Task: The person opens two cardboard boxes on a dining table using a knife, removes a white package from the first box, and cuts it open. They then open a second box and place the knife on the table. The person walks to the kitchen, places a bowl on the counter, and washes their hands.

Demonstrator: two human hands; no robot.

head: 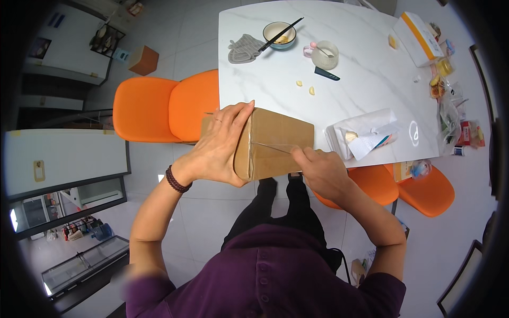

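A brown cardboard box [282, 131] lies across the near edge of the white marbled table. My left hand [222, 143] spreads over its left end, fingers at the upper corner and thumb at the lower one. Over the box's right part, my right hand [322, 169] is closed on a thin, pointed metal tool [276, 148], whose tip touches or nearly touches the box near its left edge. The tool's handle is mostly hidden in the fist, so its kind cannot be told. Clear tape seems to run along the box beside the tool.
Beyond the box, the marbled table [270, 91] bears a bowl [279, 35] with chopsticks, a grey cloth [245, 48], a glass mug [325, 55], a dark knife or sheath [327, 74] and a tissue pack [362, 133]. Orange chairs [147, 109] stand at left and right [427, 192].
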